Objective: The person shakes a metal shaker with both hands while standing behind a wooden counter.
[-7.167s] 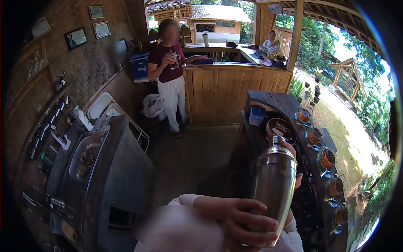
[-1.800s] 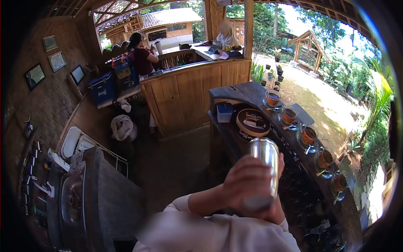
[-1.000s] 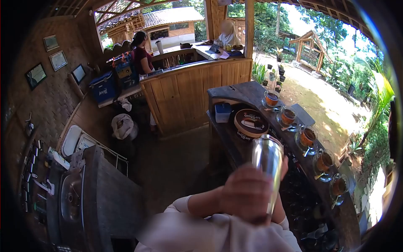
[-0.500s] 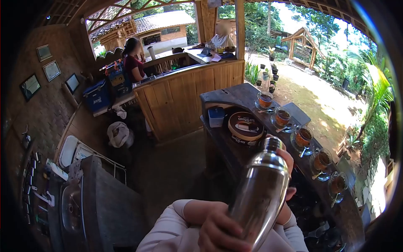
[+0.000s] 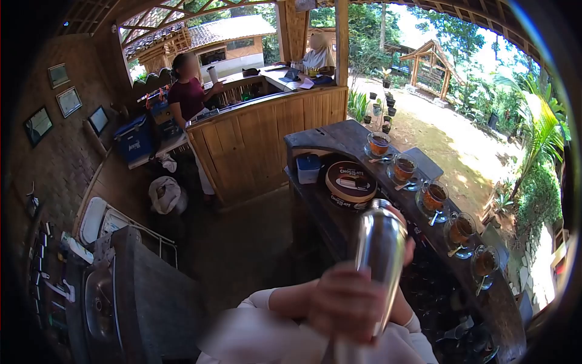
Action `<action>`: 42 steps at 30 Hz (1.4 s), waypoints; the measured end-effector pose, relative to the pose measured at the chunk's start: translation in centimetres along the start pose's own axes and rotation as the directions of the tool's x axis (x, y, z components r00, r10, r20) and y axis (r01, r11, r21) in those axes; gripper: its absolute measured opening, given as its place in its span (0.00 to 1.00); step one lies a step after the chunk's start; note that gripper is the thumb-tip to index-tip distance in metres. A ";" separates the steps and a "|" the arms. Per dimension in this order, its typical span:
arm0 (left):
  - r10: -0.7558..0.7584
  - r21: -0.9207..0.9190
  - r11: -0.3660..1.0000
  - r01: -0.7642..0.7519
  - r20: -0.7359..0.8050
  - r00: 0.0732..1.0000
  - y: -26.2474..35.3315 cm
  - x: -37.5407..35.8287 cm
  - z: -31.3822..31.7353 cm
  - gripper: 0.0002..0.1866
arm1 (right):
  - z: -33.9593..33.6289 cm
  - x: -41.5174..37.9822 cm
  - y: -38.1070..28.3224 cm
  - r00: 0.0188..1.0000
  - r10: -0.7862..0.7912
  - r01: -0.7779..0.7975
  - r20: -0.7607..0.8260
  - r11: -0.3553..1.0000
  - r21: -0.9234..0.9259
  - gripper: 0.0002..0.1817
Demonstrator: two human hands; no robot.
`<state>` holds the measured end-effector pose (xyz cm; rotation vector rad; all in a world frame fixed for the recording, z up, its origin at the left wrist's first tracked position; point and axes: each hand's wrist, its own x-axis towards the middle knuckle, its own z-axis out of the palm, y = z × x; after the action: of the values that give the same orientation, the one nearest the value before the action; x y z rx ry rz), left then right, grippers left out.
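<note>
A shiny metal cocktail shaker (image 5: 382,239) is tilted in front of me, its capped end up and away from me. My left hand (image 5: 347,303), smeared by motion, is wrapped round its lower part. Behind its upper part, my right hand (image 5: 407,239) grips it near the cap; the shaker hides most of those fingers. Just beyond the cap, a round chocolate pie tin (image 5: 351,182) sits on the dark wooden counter (image 5: 330,134), beside a blue-lidded plastic tub (image 5: 308,168).
Several glass cups of amber drink, including a near cup (image 5: 485,262), line the counter on saucers with spoons. A sink (image 5: 100,303) is at lower left. One person (image 5: 188,94) stands behind a wooden partition (image 5: 267,142); another person (image 5: 317,57) is at the far counter.
The shaker has swung a little more upright, and my left hand has risen along with it. The person in the maroon top has lowered a hand from the face toward the pale tumbler.
</note>
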<state>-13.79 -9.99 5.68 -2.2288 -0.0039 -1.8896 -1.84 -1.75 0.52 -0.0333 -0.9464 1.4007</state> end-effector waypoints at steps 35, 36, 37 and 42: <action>0.004 -0.050 0.999 -0.009 -0.088 0.996 0.2 0.3 0.4 0.21 | 0.5 -0.9 0.2 0.999 -0.029 0.028 -0.025 0.999 -0.029 0.34; -0.196 0.003 0.981 0.196 0.017 0.981 -1.1 -0.4 0.5 0.28 | -2.5 -0.7 1.1 0.946 0.227 -0.232 -0.230 0.973 0.004 0.30; -0.309 -0.032 0.951 0.307 -0.098 0.946 -3.3 -1.9 2.2 0.30 | -2.2 -0.9 1.0 0.946 0.232 -0.237 -0.227 0.972 0.006 0.30; 0.099 -0.084 0.991 -0.105 -0.082 0.992 -0.1 0.5 -0.3 0.29 | 1.8 -0.5 -2.0 0.994 -0.096 0.106 0.046 0.933 -0.345 0.38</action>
<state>-13.96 -9.99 6.27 -2.1638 0.2059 -1.9550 -1.18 -3.52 2.52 -0.2275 -1.1940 1.1286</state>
